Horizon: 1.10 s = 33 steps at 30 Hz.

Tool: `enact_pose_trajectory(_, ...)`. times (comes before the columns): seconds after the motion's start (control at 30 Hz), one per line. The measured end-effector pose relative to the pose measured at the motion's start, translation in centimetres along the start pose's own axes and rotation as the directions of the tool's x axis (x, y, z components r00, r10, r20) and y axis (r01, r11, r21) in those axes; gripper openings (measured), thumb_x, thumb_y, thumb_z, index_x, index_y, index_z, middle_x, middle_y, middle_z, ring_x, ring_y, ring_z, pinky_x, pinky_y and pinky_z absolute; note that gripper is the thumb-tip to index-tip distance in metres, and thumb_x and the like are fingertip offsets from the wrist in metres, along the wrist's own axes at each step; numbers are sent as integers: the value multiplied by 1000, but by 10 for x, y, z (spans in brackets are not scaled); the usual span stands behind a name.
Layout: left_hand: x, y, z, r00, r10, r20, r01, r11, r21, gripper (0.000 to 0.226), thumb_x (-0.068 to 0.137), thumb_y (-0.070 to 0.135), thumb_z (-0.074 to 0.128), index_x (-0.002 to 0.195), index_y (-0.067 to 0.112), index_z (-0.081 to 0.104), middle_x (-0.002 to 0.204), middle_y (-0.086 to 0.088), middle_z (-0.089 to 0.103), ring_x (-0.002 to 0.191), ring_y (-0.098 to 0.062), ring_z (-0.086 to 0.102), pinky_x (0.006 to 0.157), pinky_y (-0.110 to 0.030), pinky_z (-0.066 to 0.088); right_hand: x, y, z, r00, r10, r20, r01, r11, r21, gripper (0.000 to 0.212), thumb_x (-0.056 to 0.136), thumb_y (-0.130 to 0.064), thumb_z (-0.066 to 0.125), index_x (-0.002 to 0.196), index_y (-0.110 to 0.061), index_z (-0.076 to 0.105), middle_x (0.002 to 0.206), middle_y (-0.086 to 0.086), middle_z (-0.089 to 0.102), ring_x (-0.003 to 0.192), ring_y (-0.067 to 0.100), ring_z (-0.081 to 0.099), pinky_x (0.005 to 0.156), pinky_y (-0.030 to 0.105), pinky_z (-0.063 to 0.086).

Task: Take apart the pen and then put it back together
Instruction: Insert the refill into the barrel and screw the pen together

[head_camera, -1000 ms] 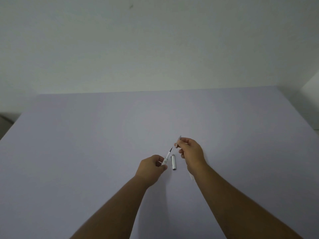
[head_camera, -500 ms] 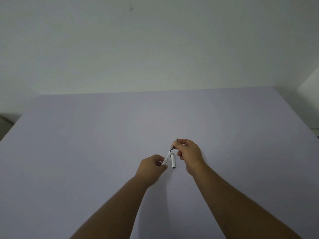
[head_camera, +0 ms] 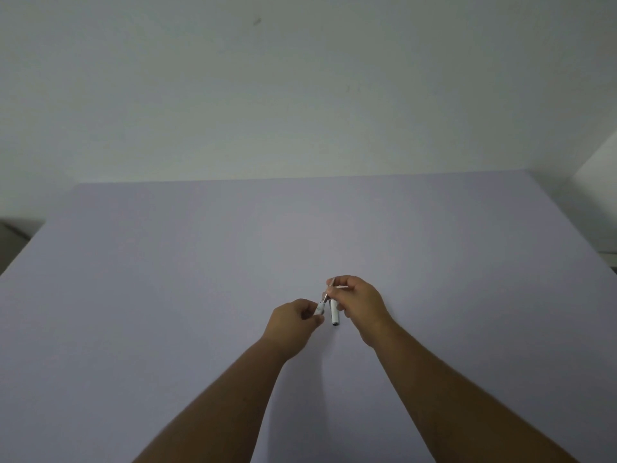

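Observation:
My left hand (head_camera: 293, 317) pinches a short white pen barrel (head_camera: 320, 308) over the pale lavender table (head_camera: 167, 295). My right hand (head_camera: 359, 297) grips a thin refill (head_camera: 330, 285) whose lower end meets the barrel's open end. Its upper tip pokes out above my right fingers. A white pen cap (head_camera: 334, 315) lies flat on the table between the two hands, pointing toward me. Most of the barrel is hidden inside my left fist.
The table's far edge (head_camera: 300, 178) meets a plain white wall. A dark gap shows off the table's left side (head_camera: 13, 235), and a pale wall corner rises at the far right (head_camera: 597, 168).
My right hand has moved left and down toward my left hand, bringing the refill from apart to touching the barrel's end. The cap has stayed in place.

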<state>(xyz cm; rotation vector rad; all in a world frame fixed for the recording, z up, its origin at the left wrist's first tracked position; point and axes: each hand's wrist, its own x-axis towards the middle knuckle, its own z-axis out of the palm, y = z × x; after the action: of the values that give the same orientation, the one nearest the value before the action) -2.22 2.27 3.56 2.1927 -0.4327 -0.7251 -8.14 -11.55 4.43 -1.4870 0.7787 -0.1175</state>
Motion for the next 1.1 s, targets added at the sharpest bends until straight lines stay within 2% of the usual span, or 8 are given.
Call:
enact_pose_trajectory(0.27,-1,4,-2,1000,-8,-13,8,1000,5,12,85,27,64,93,20,70,71,10,60,64,-7,54,70,-34,55,-2,1,-2,993,41,106,-39,999,-19,8,84,-23,64,89,-24,71,74,-11,70,62,10,51,59,22,42)
enact_pose_trajectory(0.47,-1,8,-2,999,28,-25,-26,997,77,12,85,26,64,92,18,69,65,12,56,57,-3,49,53,-18,40,-1,1,-2,994,82,74,-77,994,-71,19,78,-35,72,71,-19,65,64,-7,63,53,6,45,57,23,37)
enact_pose_trajectory(0.53,-1,8,0,999,36,-30,-34,996,79,8,85,26,64,86,18,67,62,12,53,54,-3,47,51,-17,36,0,1,0,994,97,44,-93,993,-77,25,77,-36,73,68,-18,58,57,-7,53,49,9,41,52,24,35)
enact_pose_trajectory(0.63,-2,10,1,999,33,-26,-31,997,69,7,85,26,64,81,22,64,61,11,52,52,-4,46,49,-17,34,-1,0,4,995,77,65,-74,996,-47,18,80,-32,71,71,-19,62,67,-2,60,54,13,47,51,24,40)
enact_pose_trajectory(0.77,-3,10,1,1000,29,-11,-28,996,84,9,85,27,64,83,19,65,63,9,53,53,-6,47,51,-18,38,-1,-4,4,993,104,49,-97,986,-135,39,76,-46,71,61,-17,49,50,-6,48,38,6,39,49,25,36)
enact_pose_trajectory(0.93,-1,11,-5,1000,-5,-13,6,1000,20,4,83,25,66,84,21,67,64,9,55,53,-7,51,52,-21,44,-2,-6,1,991,84,108,-79,996,-47,17,83,-36,64,77,-21,67,74,-6,66,57,10,48,58,23,40)
enact_pose_trajectory(1.03,-2,13,-4,1000,2,-5,-2,999,47,7,83,26,66,84,19,66,64,9,55,53,-7,50,50,-20,42,-1,-4,0,998,62,27,-56,982,-181,32,79,-42,69,64,-17,55,64,-4,55,56,12,44,57,25,37)
enact_pose_trajectory(1.1,-3,13,-2,1000,10,-2,-9,999,45,6,83,26,66,83,20,65,65,9,55,54,-7,50,51,-20,42,-1,-4,0,997,78,-10,-78,976,-202,43,76,-48,70,67,-12,48,66,1,47,58,15,40,58,27,36)
